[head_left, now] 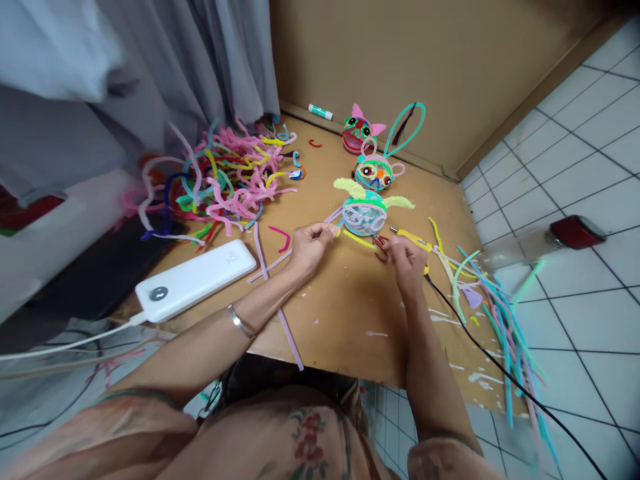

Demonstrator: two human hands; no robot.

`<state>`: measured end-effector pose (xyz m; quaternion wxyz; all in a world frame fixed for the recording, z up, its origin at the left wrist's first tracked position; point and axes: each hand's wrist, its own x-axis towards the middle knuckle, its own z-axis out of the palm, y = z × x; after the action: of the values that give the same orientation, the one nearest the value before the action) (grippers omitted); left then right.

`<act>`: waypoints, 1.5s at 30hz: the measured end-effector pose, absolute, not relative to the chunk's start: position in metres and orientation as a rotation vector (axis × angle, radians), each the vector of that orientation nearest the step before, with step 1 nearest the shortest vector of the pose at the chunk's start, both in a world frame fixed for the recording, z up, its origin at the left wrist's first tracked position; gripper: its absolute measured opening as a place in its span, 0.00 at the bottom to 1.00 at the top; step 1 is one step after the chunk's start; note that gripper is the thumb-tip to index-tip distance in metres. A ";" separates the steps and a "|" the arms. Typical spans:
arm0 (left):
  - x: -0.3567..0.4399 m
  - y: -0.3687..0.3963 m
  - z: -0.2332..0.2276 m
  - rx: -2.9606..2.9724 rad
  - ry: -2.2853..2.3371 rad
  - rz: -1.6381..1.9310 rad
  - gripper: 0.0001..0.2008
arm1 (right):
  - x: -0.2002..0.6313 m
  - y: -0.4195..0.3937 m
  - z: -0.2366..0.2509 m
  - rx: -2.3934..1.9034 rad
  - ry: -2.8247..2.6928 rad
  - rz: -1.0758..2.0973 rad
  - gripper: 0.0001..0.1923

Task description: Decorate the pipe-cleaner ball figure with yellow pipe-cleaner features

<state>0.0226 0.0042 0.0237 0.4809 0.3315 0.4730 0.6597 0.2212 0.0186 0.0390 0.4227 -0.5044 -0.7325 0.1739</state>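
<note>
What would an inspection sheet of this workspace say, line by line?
Surface: brown board with white glue smears.
Job's things: pipe-cleaner ball figure with green ears; yellow pipe cleaner at the fingers.
Clutter: pipe-cleaner heap, loose strands, two finished figures, glue stick, yellow tool.
Grippers: left hand and right hand pinch at the ball figure.
Cables: black cable; white cable into power bank.
Surroundings: grey curtain, tiled floor.

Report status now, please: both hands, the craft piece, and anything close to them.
Left hand pinching a lilac pipe cleaner. Right hand fingers closed beside the round green-eared figure. Yellow glue tool touching right hand; power bank left.
</note>
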 end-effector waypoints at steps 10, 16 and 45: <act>0.034 -0.001 0.018 0.830 1.101 1.527 0.10 | 0.224 0.035 0.017 -1.920 -2.252 -0.089 0.16; 0.031 0.002 0.017 0.764 1.046 1.516 0.13 | 0.230 0.031 0.018 -1.947 -2.155 -0.130 0.09; 0.028 0.010 0.017 0.621 0.939 1.578 0.22 | 0.206 0.006 0.058 -1.115 -1.867 1.588 0.34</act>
<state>0.0276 0.0101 0.0166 0.5659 0.2643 0.3993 0.6711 0.2057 0.0056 0.0577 0.2226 -0.4036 -0.6761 0.5748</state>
